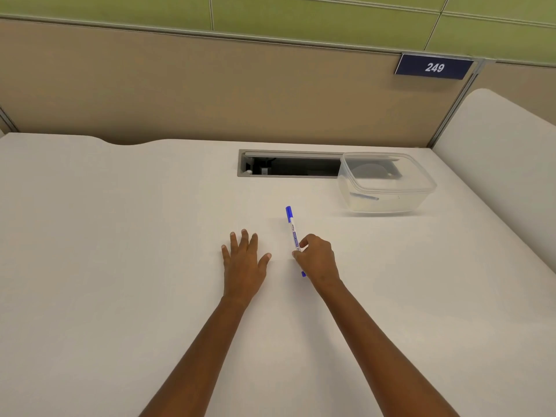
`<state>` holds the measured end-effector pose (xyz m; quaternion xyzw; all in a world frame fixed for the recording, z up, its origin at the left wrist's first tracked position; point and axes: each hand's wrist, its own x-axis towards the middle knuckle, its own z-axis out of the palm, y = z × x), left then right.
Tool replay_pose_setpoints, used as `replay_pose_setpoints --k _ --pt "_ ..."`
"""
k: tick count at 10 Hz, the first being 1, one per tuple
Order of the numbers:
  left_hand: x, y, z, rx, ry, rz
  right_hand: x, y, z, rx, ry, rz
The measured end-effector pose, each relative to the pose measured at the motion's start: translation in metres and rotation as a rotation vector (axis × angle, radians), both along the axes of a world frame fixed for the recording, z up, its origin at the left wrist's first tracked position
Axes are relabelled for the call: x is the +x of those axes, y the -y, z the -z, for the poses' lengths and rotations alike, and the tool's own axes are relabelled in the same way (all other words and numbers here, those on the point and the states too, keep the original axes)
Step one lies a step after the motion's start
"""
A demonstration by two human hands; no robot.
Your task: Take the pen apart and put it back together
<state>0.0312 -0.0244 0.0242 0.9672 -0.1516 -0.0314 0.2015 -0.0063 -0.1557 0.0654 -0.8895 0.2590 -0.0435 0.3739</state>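
Here, the thumb and forefinger (304,241) of the right hand (317,260) are curled in and pinch the slim white-barrelled pen with a blue cap (292,233) low on its barrel, with the other fingers tucked behind. The grip is near the back end, so the capped end is free and points away from the person, probably so the cap can come off first. A short blue stub of the pen's rear end shows below the hand. Whether the pen is lifted or rests on the surface I cannot tell. Just beside it, the left hand (244,260) lies flat, palm down, fingers straight and spread, holding nothing; it seems parked close so it can reach across for the cap. Both hands are over the middle of the wide white desk (120,236). The pen looks whole, so the taking apart seems not yet begun. Farther off to the right, well apart from the hands, a clear rectangular plastic tub (388,188) sits over the end of a dark cable slot (288,165) in the desk, and a dark blue plate reading 249 (434,67) hangs on the beige partition (210,85) behind
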Motion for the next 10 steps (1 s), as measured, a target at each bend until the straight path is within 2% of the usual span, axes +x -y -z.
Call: replay_pose_setpoints --k 1,4,10 --pt "0.002 0.000 0.006 0.050 -0.013 0.003 -0.001 -0.002 0.002 0.018 -0.020 0.022" --pt "0.001 0.000 0.021 0.128 0.103 -0.002 -0.004 -0.006 0.007 0.046 -0.068 0.017" --pt "0.001 0.000 0.019 0.101 0.090 -0.014 -0.004 0.008 0.014 0.034 -0.062 0.008"
